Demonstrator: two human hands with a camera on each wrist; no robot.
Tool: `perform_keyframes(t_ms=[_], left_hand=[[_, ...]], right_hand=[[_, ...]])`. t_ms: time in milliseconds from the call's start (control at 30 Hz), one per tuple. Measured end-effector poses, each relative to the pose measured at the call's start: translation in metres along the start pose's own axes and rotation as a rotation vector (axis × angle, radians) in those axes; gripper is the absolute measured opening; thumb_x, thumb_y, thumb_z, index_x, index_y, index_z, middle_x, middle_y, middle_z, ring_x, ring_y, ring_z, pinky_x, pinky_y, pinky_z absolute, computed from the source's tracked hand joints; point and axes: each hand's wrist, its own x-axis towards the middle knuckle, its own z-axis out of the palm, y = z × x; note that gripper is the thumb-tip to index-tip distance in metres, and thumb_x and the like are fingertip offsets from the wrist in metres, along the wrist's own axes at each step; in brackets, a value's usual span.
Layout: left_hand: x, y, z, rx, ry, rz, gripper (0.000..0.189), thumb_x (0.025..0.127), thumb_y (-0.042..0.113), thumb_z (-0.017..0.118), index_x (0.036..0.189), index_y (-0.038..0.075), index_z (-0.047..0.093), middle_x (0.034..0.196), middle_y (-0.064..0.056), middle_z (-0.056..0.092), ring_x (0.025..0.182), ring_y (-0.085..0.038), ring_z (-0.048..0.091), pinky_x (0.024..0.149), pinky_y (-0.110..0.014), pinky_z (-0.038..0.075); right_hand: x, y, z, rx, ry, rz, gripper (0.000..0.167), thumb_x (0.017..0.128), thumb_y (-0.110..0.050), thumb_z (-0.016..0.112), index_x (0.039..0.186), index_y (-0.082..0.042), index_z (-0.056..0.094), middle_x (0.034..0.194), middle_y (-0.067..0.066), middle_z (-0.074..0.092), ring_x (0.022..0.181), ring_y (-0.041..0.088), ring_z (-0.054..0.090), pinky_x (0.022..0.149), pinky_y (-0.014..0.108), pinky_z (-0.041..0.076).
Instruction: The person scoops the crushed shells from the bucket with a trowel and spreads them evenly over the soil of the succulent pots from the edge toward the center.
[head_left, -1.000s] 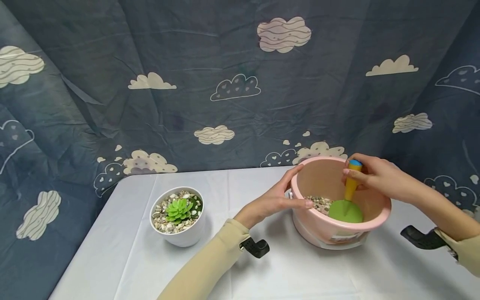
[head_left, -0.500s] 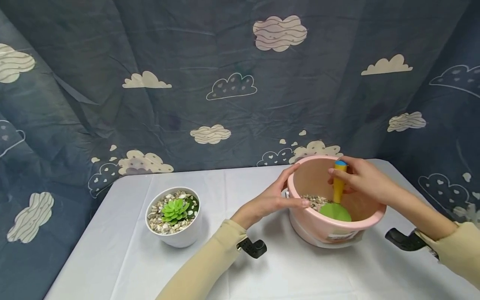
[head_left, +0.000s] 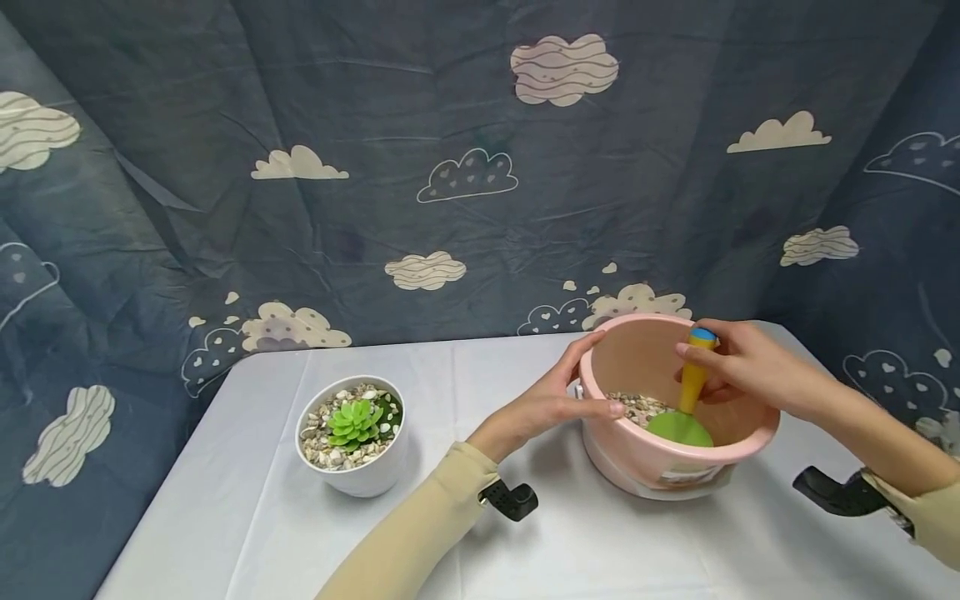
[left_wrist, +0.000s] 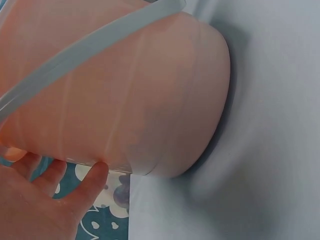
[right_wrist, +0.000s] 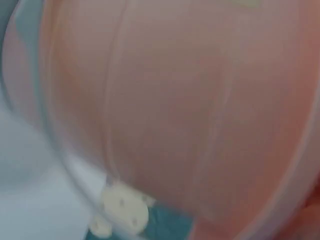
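A pink bucket [head_left: 626, 467] stands on the table with small pebbles [head_left: 636, 407] inside. My left hand [head_left: 536, 410] rests against its left side, thumb along the rim and fairly straight fingers spread on the outer wall. In the left wrist view, the left hand's fingertips touch the bucket wall [left_wrist: 115, 100] below the grey handle [left_wrist: 75, 62]. My right hand [head_left: 757, 367] reaches over the right rim and grips the yellow handle of a toy shovel [head_left: 694, 379]. The shovel's green blade is down among the pebbles, partly hidden by the front rim. The right wrist view is blurred and mostly filled by the bucket [right_wrist: 165, 100].
Left of the bucket, a white pot [head_left: 369, 479] holds a green succulent [head_left: 354, 423] set in pebbles. A white cloth covers the table [head_left: 300, 542]. A dark curtain [head_left: 360, 217] with cloud prints hangs right behind the table's back edge.
My right hand first shifts the shovel left and upright inside the bucket, then back right, its handle leaning right again. My left hand stays on the bucket. The view shifts slightly.
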Motion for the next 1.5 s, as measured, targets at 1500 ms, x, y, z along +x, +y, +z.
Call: perform_keyframes(t_ms=[1500], left_hand=[[0.002,-0.009,0.0,-0.037,0.018,0.024,0.084,0.083,0.021,0.073,0.151,0.043,0.028,0.151,0.023,0.027,0.136,0.002,0.026,0.114,-0.05,0.017]], right_hand=[[-0.015,0.022,-0.029,0.6,0.141,0.209,0.036,0.103,-0.029,0.052,0.121,0.0,0.039,0.092,0.004,0.069,0.08,0.028,0.072,0.067,0.033,0.057]])
